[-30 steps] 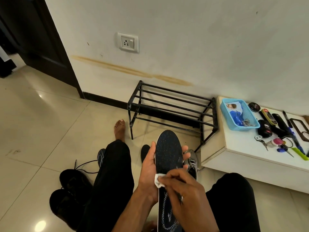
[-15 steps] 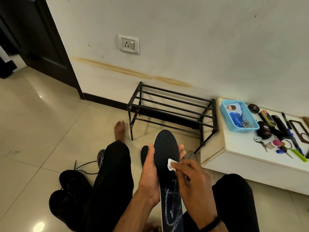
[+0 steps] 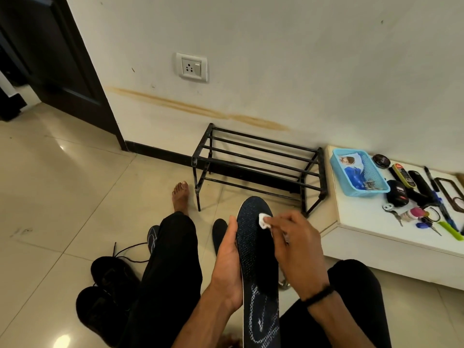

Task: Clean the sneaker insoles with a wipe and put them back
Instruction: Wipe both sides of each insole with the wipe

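1 wipe (image 3: 263, 220) pinched in right hand (image 3: 297, 244) has slid up to insole (image 3: 256, 249) toe; left hand (image 3: 227, 262) grips its edge; printing unreadable.

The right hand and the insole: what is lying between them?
In the head view, a small white wipe sits between the right hand's fingertips and the dark insole, near its toe end.

You can read no text here. The white print on the heel of the insole (image 3: 261, 320) and the lid marking on the round black tin (image 3: 381, 161), right of frame, are too blurred.
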